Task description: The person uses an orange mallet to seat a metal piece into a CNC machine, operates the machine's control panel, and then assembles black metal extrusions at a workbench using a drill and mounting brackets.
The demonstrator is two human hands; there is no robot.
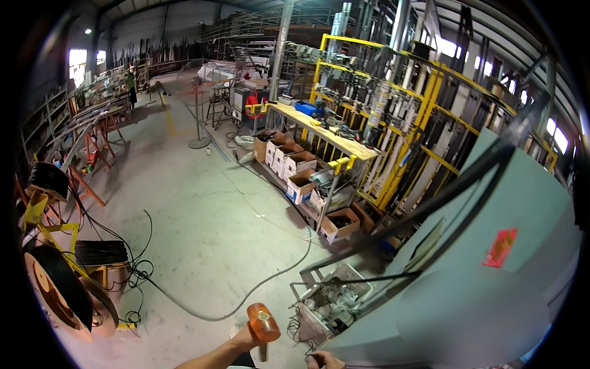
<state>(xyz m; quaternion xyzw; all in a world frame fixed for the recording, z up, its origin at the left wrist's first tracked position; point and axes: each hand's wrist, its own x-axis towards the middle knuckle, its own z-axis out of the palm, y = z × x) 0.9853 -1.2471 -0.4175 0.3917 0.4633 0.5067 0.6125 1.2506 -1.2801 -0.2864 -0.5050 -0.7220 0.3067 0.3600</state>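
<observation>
An amber-orange mallet [263, 322] is gripped near its head by my left hand [244, 337], low in the middle of the view, and its short handle points down. At the bottom edge, my right hand [326, 361] shows only in part, its fingers curled. Whatever it might hold is hidden. Just beyond the right hand sits a pale crate [362, 288] filled with crumpled clear plastic and small parts. Thin dark wire [297, 326] lies in loops beside the crate.
A grey-green machine panel [467, 295] and slanting dark bars [424, 200] fill the right side. A grey cable [270, 277] curves over the floor. Cable reels [58, 289] stand at left. Beyond are a workbench [307, 126] with tools, cardboard boxes [301, 184] and yellow racks [424, 123].
</observation>
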